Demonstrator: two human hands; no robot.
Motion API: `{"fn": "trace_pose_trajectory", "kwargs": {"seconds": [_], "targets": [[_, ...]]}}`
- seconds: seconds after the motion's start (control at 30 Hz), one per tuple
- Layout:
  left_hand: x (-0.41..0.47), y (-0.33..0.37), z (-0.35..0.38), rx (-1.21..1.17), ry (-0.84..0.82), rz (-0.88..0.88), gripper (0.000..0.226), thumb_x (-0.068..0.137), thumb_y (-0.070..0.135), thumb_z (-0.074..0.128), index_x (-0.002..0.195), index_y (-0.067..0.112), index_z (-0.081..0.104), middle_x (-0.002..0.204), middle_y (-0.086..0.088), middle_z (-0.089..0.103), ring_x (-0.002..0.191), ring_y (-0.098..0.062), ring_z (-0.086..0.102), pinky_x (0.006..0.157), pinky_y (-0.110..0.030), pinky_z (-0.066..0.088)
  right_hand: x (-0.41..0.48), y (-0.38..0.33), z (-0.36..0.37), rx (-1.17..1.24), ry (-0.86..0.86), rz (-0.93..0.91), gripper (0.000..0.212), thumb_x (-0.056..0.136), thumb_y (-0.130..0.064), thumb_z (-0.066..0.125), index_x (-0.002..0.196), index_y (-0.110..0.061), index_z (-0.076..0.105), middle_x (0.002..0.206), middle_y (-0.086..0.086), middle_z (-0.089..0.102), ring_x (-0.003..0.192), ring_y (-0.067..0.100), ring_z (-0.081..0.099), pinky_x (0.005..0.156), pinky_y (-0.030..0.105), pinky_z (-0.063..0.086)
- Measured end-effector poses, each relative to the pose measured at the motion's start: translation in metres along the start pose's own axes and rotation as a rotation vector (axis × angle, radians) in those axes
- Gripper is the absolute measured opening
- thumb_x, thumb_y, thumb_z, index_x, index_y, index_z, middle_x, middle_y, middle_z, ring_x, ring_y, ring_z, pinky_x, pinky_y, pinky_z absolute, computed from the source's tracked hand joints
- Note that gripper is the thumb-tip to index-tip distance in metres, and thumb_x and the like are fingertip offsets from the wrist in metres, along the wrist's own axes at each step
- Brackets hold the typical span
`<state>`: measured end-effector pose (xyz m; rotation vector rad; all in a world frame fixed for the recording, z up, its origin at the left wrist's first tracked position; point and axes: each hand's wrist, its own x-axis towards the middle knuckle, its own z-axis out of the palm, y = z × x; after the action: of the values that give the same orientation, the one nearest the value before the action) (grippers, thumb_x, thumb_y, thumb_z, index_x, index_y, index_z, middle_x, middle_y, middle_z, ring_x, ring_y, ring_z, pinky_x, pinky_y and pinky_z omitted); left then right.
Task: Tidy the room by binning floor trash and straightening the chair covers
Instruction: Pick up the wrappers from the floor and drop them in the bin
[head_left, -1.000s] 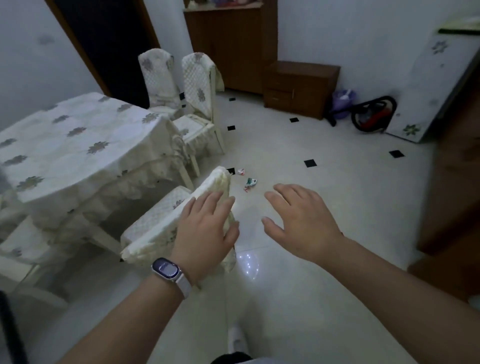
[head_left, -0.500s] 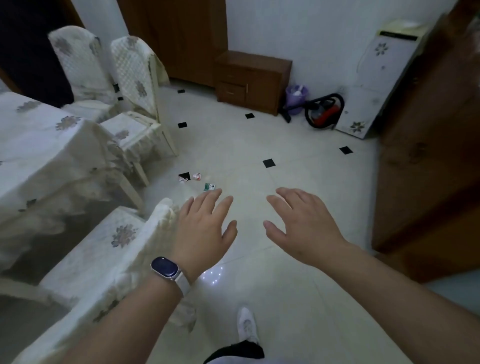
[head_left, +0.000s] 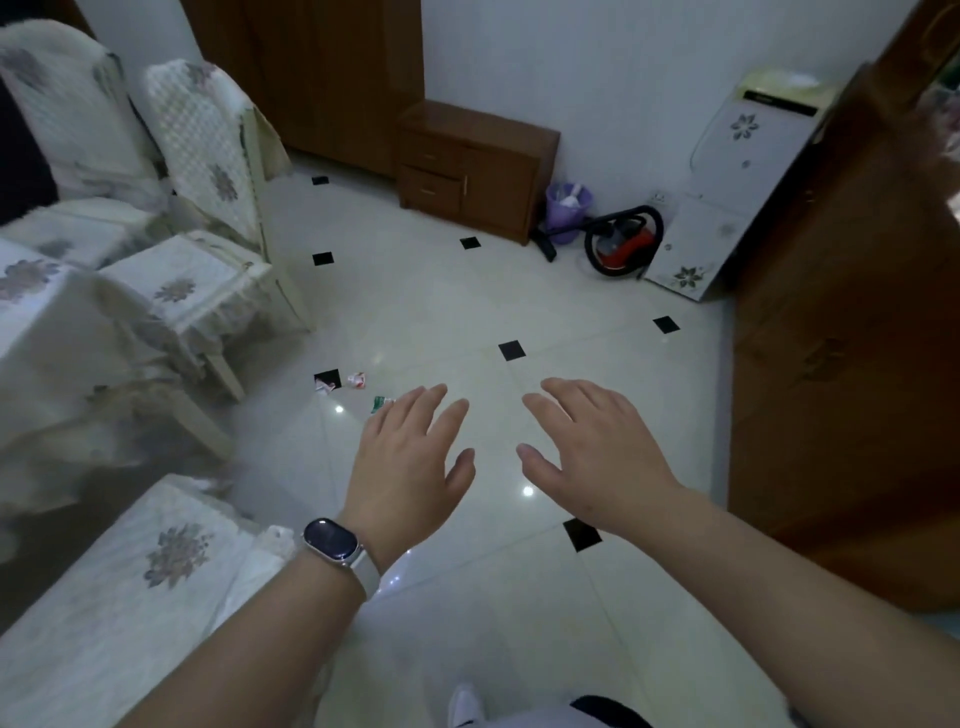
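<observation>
Both hands hover over the tiled floor (head_left: 441, 291), palms down, holding nothing.

Left hand (head_left: 410, 462): fingers (head_left: 431, 402) straight and released, thumb spread. A smartwatch (head_left: 332, 539) sits on the wrist.

Right hand (head_left: 587, 457): fingers (head_left: 566, 395) extended, slightly spread, released. The two hands are near each other but apart.

Floor trash: three small scraps lie ahead of the left hand. The green wrapper (head_left: 382, 404) appears just beside the left fingertips. The red-and-white scrap (head_left: 357, 380) lies beyond it. The crumpled white scrap (head_left: 324, 385) rests on a black tile inset.

The purple bin (head_left: 567, 205) stands at the far wall between the wooden cabinet (head_left: 472, 166) and the red vacuum cleaner (head_left: 623, 244), well apart from the scraps.

Chair covers: the nearest covered chair (head_left: 130, 587) is at lower left, beside the left forearm. The second covered chair (head_left: 202, 156) and third covered chair (head_left: 62, 104) stand by the cloth-draped bench (head_left: 47, 338).
</observation>
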<state>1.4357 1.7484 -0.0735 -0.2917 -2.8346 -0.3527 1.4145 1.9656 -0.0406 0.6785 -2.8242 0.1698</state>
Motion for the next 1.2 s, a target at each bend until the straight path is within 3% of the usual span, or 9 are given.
{"fn": "trace_pose_trajectory", "kwargs": {"seconds": [0.3, 0.8, 0.97, 1.2], "targets": [[0.091, -0.017, 0.041, 0.03, -0.042, -0.033, 0.051, 0.086, 0.042, 0.047, 0.127, 0.015, 0.063, 0.132, -0.011, 0.061, 0.12, -0.033, 0.057, 0.1, -0.046, 0.042, 0.084, 0.063, 0.042, 0.057, 0.006, -0.024, 0.054, 0.086, -0.048, 0.044, 0.12, -0.012, 0.065, 0.124, 0.011, 0.063, 0.113, 0.031, 0.058, 0.094, 0.043, 0.046], [0.342, 0.021, 0.087, 0.214, -0.014, -0.128, 0.05, 0.087, 0.041, 0.049, 0.127, 0.015, 0.062, 0.135, -0.011, 0.059, 0.122, -0.034, 0.054, 0.099, -0.046, 0.041, 0.291, 0.269, 0.067, 0.127, 0.045, -0.212, 0.051, 0.085, -0.048, 0.047, 0.12, -0.014, 0.064, 0.124, 0.009, 0.062, 0.113, 0.029, 0.057, 0.095, 0.042, 0.044], [0.393, 0.014, 0.093, 0.257, -0.013, -0.13, 0.05, 0.088, 0.042, 0.048, 0.128, 0.015, 0.062, 0.136, -0.011, 0.059, 0.125, -0.034, 0.054, 0.102, -0.048, 0.04, 0.34, 0.297, 0.069, 0.16, 0.081, -0.272, 0.052, 0.087, -0.047, 0.049, 0.126, -0.014, 0.062, 0.126, 0.009, 0.06, 0.116, 0.03, 0.055, 0.099, 0.043, 0.042], [0.466, -0.028, 0.115, 0.231, 0.11, -0.139, 0.043, 0.087, 0.037, 0.058, 0.123, 0.015, 0.066, 0.13, -0.01, 0.063, 0.121, -0.034, 0.056, 0.102, -0.045, 0.035, 0.427, 0.316, 0.094, 0.171, 0.115, -0.327, 0.052, 0.087, -0.046, 0.05, 0.125, -0.013, 0.063, 0.128, 0.012, 0.06, 0.117, 0.032, 0.054, 0.099, 0.047, 0.042]]}}
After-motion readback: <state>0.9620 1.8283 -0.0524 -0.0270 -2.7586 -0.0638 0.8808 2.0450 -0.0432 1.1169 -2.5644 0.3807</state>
